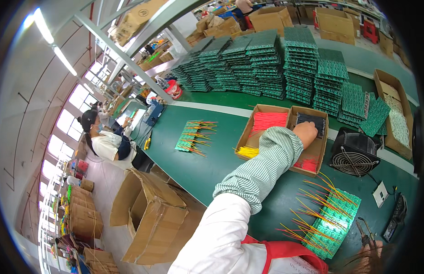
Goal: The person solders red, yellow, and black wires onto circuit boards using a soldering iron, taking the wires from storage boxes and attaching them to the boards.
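My left hand (306, 133) reaches into a divided cardboard box (290, 118) and touches the black wires (312, 119) there. Its fingers curl downward and their tips are hidden, so I cannot tell what they hold. Red wires (270, 121) and yellow wires (247, 151) fill other compartments. At the lower right rim, my right hand (375, 252) is closed around what looks like a soldering iron (368, 238), partly blurred. Beside it lies a green circuit board panel (332, 223) with red and yellow wires standing out from its left side.
A second wired panel (188, 136) lies farther left. Tall stacks of green panels (262, 59) line the back. A black fan (354, 153) stands right of the box. An open carton (150, 214) stands left of the bench; a co-worker (111, 141) sits beyond it.
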`<state>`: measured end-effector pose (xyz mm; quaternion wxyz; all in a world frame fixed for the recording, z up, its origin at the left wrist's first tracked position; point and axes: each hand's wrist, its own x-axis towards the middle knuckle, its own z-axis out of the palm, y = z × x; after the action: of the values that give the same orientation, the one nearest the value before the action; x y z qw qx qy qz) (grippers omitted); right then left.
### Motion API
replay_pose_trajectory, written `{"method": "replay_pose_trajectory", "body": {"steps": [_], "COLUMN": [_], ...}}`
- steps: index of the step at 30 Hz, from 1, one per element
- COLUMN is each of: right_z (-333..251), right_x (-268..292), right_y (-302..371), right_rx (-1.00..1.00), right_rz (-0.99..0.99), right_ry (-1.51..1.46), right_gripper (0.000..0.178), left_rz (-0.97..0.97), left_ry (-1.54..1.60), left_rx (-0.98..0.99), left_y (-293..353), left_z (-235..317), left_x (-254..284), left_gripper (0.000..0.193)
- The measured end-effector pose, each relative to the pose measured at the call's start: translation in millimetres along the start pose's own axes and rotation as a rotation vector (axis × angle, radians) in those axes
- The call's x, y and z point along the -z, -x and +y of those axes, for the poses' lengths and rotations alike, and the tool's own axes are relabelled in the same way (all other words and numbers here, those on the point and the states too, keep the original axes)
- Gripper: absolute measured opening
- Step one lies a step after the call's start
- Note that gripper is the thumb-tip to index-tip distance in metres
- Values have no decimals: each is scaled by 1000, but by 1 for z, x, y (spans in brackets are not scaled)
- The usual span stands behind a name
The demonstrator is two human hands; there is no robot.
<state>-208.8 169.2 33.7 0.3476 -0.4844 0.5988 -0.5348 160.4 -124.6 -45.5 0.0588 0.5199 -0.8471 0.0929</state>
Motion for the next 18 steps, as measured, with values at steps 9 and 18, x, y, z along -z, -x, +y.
{"method": "replay_pose_trajectory", "body": {"steps": [9,18], "right_z": [3,15], "right_x": [9,18], "right_y": [11,14], "right_rx": [5,67], "right_rz": [7,-11], "right_ry": [-28,-28], "right_gripper": [16,16], "left_rz": [-178,-540], "left_ry": [-126,-319], "left_rx": [-15,101], "left_y": [0,6], "left_z": [10,23], "left_x": [42,23], "left_gripper": [17,24]}}
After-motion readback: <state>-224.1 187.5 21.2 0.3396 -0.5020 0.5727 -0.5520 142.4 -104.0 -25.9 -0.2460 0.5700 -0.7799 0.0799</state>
